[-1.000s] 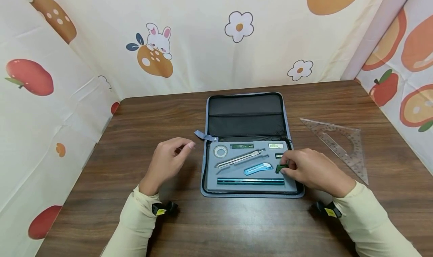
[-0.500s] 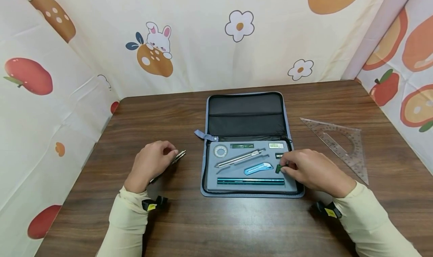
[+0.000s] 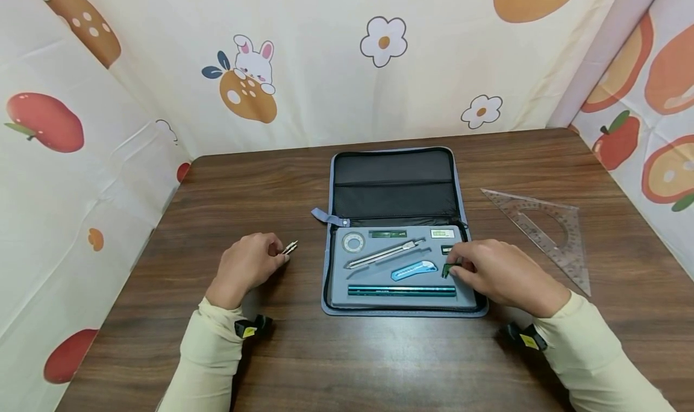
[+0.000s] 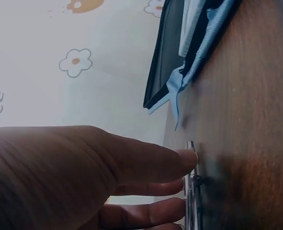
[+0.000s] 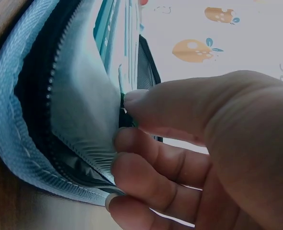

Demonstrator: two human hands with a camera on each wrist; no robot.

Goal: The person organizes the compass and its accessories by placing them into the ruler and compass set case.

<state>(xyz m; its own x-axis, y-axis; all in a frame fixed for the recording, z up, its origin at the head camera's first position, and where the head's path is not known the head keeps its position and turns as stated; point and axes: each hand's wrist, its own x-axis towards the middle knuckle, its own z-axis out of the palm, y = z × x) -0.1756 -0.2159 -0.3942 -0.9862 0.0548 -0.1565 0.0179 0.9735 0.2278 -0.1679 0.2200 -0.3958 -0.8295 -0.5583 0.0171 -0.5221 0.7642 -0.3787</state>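
Observation:
My left hand (image 3: 246, 264), left of the case, pinches a slim silver compass (image 3: 290, 247); its end sticks out past the fingertips. In the left wrist view the compass (image 4: 191, 201) shows long parallel metal legs close over the table, partly behind the fingers. My right hand (image 3: 501, 273) reaches over the right edge of an open zip case (image 3: 406, 314). Thumb and forefinger pinch a small dark green piece (image 3: 446, 271), mostly hidden by the fingers. In the grey tray (image 3: 338, 279) lie another silver compass (image 3: 382, 255), a blue utility knife (image 3: 414, 271) and teal pencils (image 3: 401, 291).
The tray also bears a round white ring (image 3: 353, 242), a narrow green box (image 3: 387, 234), a white eraser (image 3: 441, 234) and a small dark block (image 3: 447, 250). A clear set square (image 3: 575, 237) lies right of the case. Printed curtains (image 3: 325, 68) stand behind the table.
My left hand has moved left and down to the table and now holds the silver compass. The right hand stays in place, with the green piece turned slightly in its fingers.

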